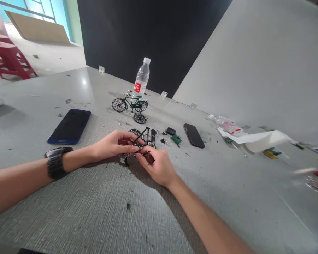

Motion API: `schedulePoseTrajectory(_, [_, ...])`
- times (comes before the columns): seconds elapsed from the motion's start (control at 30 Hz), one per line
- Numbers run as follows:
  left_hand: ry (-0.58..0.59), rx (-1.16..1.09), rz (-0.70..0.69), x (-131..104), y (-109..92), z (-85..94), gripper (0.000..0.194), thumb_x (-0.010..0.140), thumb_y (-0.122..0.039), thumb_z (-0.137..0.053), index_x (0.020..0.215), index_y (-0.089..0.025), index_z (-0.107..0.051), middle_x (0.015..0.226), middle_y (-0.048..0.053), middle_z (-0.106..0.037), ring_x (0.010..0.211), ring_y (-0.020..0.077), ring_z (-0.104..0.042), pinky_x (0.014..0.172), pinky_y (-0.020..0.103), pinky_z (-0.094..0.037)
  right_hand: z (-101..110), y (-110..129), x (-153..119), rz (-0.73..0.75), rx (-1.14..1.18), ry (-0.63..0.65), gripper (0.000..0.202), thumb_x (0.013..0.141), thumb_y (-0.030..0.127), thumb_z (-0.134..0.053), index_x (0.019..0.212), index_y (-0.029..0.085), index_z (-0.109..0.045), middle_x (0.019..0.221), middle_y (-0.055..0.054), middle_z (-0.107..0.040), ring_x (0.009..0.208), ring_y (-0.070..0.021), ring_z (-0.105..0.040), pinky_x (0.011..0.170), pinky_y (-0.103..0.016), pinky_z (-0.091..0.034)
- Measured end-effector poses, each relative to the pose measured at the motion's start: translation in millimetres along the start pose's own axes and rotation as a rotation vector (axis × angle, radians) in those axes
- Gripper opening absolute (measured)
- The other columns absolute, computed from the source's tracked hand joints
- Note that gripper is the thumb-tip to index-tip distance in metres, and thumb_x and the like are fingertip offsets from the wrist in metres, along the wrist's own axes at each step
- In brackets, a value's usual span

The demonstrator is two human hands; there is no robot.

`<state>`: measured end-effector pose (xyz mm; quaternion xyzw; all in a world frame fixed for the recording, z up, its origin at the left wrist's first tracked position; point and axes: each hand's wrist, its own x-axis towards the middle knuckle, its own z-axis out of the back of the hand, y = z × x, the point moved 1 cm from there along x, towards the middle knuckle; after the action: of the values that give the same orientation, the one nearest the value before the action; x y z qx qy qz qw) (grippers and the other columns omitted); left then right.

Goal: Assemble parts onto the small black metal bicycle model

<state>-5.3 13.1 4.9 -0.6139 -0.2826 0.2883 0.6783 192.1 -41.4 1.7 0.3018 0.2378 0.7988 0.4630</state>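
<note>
My fingertips (136, 149) meet over a small black bicycle model (143, 139), partly built, lying on the grey table (100, 208) just ahead of me. My left hand (113, 144) reaches in from the left with thumb and forefinger pinched on the frame near its middle; the other fingers are curled loosely beneath. My right hand (159, 165) comes up from the lower right, fingers bent and closed round a dark little part at the near end of the model — what exactly that part is, I cannot tell, it is too small. Both hands touch the model and nearly touch each other. A black wristwatch (55, 162) sits on my left wrist.

Just beyond the model lie loose pieces: a spare wheel (140, 118), a few black bits (171, 131) and a green part (176, 139). Farther back stands a finished green bicycle model (129, 104), upright, with a water bottle (142, 78) right behind it, red label toward me. A blue phone (69, 126) lies face up to the left, well apart from my hands; a dark phone (194, 135) lies to the right of the loose pieces. Farther right — a plastic bag (228, 125) and a white sheet of paper (262, 139). A red stool (10, 58) stands on the floor at far left.
</note>
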Motion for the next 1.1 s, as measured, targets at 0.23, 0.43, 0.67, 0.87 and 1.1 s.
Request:
schedulePoseTrajectory(0.23, [0.000,-0.018,0.001,0.5,1.1,0.8,0.037,0.084,-0.033,-0.072,0.116,-0.013,-0.069,0.089,0.005,-0.071,0.075,0.0139,-0.062,0.068,0.026,-0.046,0.6,0.7,0.0,-0.013,-0.005,0.012,0.025,0.096,0.040,-0.055,0.086,0.019,-0.065,0.062,0.003,-0.060,0.051,-0.0094,-0.048,0.056,-0.025,-0.038])
schedulePoseTrajectory(0.43, [0.006,0.019,-0.008,-0.8,-1.4,0.3,0.036,0.086,-0.033,-0.070,0.116,-0.014,-0.069,0.087,0.005,-0.070,0.074,0.0134,-0.061,0.066,0.025,-0.046,0.1,-0.1,0.5,-0.012,-0.013,0.017,0.027,0.096,0.041,-0.054,0.086,0.019,-0.065,0.062,0.002,-0.061,0.051,-0.0094,-0.048,0.056,-0.024,-0.038])
schedulePoseTrajectory(0.67, [0.034,0.035,0.001,-1.0,-2.3,1.0,0.034,0.088,-0.032,-0.068,0.117,-0.015,-0.068,0.080,0.002,-0.067,0.068,0.0116,-0.057,0.057,0.022,-0.042,-0.2,1.1,0.2,0.008,-0.044,0.004,0.026,0.096,0.040,-0.055,0.087,0.019,-0.066,0.062,0.003,-0.059,0.050,-0.0087,-0.046,0.056,-0.024,-0.037])
schedulePoseTrajectory(0.87, [0.049,0.083,0.010,-1.4,-2.0,1.6,0.035,0.088,-0.036,-0.069,0.116,-0.015,-0.069,0.079,0.002,-0.067,0.069,0.0120,-0.056,0.060,0.023,-0.041,0.1,2.2,0.0,0.005,-0.055,0.014,0.027,0.096,0.041,-0.055,0.084,0.019,-0.065,0.060,0.004,-0.058,0.049,-0.0082,-0.044,0.056,-0.024,-0.036])
schedulePoseTrajectory(1.1, [0.074,0.105,-0.004,-1.0,-0.4,2.7,0.034,0.089,-0.036,-0.067,0.118,-0.017,-0.067,0.084,0.002,-0.068,0.073,0.0135,-0.058,0.063,0.024,-0.042,0.2,3.1,0.3,0.002,-0.077,0.020,0.025,0.095,0.040,-0.056,0.083,0.019,-0.064,0.061,0.004,-0.059,0.050,-0.0088,-0.046,0.056,-0.024,-0.036])
